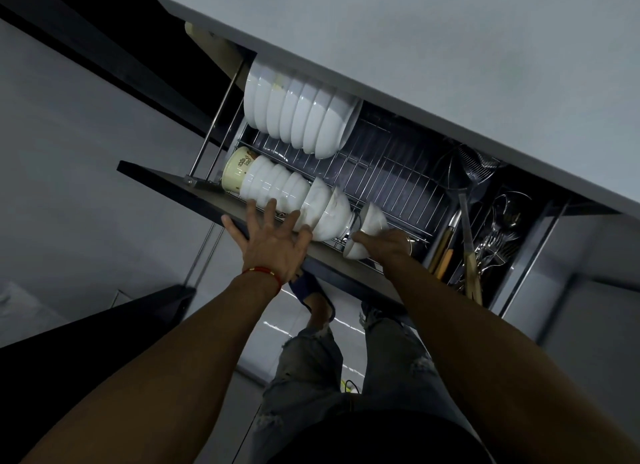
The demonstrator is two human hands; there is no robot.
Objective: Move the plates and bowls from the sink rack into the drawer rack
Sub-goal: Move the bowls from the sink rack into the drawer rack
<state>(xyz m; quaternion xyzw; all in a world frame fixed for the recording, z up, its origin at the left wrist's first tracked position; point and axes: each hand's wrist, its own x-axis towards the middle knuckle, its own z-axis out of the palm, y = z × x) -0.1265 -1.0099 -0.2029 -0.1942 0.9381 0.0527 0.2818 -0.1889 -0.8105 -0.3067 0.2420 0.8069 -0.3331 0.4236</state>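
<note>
The drawer rack (391, 173) is pulled out below the grey counter. Several white plates (301, 117) stand on edge in its back row. A row of white bowls (284, 190) lies on its side along the front, with a cream mug (237, 167) at the left end. My left hand (273, 242) is spread, fingertips touching the bowls at the row's middle. My right hand (384, 244) grips a small white bowl (358, 247) at the row's right end, beside another small bowl (372, 218).
The drawer's dark front panel (180, 183) runs under both hands. A cutlery compartment (491, 231) at the right holds spoons, a ladle, a strainer and wooden-handled utensils. The grey counter (450, 48) overhangs the rack. My legs and a slipper show below.
</note>
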